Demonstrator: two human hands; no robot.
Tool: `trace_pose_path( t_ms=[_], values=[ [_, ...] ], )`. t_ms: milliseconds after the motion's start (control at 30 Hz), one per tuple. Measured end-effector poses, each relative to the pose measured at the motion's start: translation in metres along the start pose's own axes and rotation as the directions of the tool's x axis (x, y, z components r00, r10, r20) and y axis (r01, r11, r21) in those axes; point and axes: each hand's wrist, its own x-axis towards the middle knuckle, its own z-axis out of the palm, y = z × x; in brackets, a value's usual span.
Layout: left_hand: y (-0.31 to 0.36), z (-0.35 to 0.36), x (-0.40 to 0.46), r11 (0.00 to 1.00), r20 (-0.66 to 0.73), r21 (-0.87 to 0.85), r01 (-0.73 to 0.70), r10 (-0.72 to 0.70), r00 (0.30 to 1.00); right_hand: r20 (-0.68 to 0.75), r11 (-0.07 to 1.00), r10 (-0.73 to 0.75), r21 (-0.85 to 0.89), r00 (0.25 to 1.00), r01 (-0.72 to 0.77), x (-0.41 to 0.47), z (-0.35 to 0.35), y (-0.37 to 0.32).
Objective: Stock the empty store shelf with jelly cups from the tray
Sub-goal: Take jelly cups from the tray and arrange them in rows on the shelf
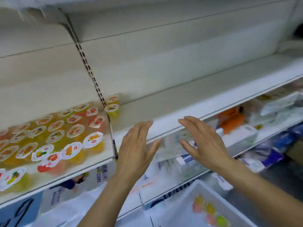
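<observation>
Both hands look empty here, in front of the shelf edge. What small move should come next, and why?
Probably lower a hand to the white tray for more jelly cups. The left hand and right hand are open and hold nothing, the right shelf section has only two cups at its left end, and a few cups remain in the tray.

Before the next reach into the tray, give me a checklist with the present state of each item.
1. Left hand empty: ok, fingers spread.
2. Right hand empty: ok.
3. Free space on the right shelf section: ok, only two jelly cups at its left end.
4. Left shelf section stocked: ok, rows of cups.
5. Cups left in the tray: ok, a few visible.
6. Cups upright in the tray: cannot tell, blurred.
</observation>
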Motion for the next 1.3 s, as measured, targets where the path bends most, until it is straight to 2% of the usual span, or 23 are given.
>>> trace_pose_path(
  t_ms=[167, 300, 433, 600, 767, 867, 900, 933, 1000, 1033, 1100, 1133, 1233, 1300],
  values=[
    [0.050, 0.062, -0.020, 0.998, 0.184, -0.016, -0.065, 0.067, 0.981, 0.140, 0.987, 0.159, -0.021, 0.977, -0.157, -0.092, -0.020, 0.045],
    [0.080, 0.118, -0.048, 0.996, 0.319, -0.070, -0.063, 0.082, 0.944, 0.247, 0.953, 0.303, -0.051, 0.920, -0.300, -0.166, -0.022, 0.078],
    [0.102, 0.176, -0.086, 0.994, 0.460, -0.110, 0.000, 0.051, 0.887, 0.399, 0.888, 0.453, -0.123, 0.797, -0.443, -0.232, -0.013, 0.103],
    [0.114, 0.239, -0.139, 0.981, 0.636, -0.141, 0.131, -0.011, 0.772, 0.571, 0.785, 0.576, -0.187, 0.586, -0.590, -0.308, 0.012, 0.128],
    [0.116, 0.304, -0.187, 0.960, 0.739, -0.125, 0.249, -0.078, 0.669, 0.697, 0.741, 0.606, -0.320, 0.383, -0.590, -0.370, 0.054, 0.156],
    [0.117, 0.347, -0.216, 0.927, 0.817, -0.076, 0.366, -0.153, 0.556, 0.744, 0.758, 0.600, -0.412, 0.293, -0.506, -0.405, 0.088, 0.171],
    [0.116, 0.362, -0.225, 0.918, 0.837, -0.052, 0.392, -0.174, 0.518, 0.755, 0.774, 0.591, -0.432, 0.283, -0.463, -0.414, 0.100, 0.175],
    [0.115, 0.378, -0.234, 0.912, 0.854, -0.027, 0.410, -0.192, 0.484, 0.752, 0.796, 0.580, -0.442, 0.313, -0.414, -0.419, 0.109, 0.178],
    [0.111, 0.410, -0.250, 0.899, 0.878, 0.020, 0.437, -0.224, 0.423, 0.711, 0.842, 0.540, -0.465, 0.450, -0.275, -0.425, 0.129, 0.186],
    [0.109, 0.425, -0.257, 0.893, 0.887, 0.041, 0.449, -0.239, 0.394, 0.695, 0.840, 0.536, -0.495, 0.479, -0.221, -0.429, 0.139, 0.188],
    [0.104, 0.453, -0.270, 0.879, 0.901, 0.080, 0.471, -0.266, 0.344, 0.696, 0.806, 0.572, -0.574, 0.433, -0.143, -0.436, 0.157, 0.190],
    [0.102, 0.465, -0.275, 0.868, 0.902, 0.097, 0.487, -0.283, 0.325, 0.676, 0.781, 0.590, -0.616, 0.441, -0.101, -0.442, 0.166, 0.191],
    [0.100, 0.492, -0.284, 0.801, 0.895, 0.146, 0.580, -0.357, 0.267, 0.690, 0.749, 0.638, -0.659, 0.341, -0.068, -0.454, 0.189, 0.192],
    [0.100, 0.500, -0.286, 0.751, 0.881, 0.171, 0.638, -0.407, 0.243, 0.664, 0.744, 0.646, -0.658, 0.377, -0.115, -0.449, 0.194, 0.195]
  ],
)
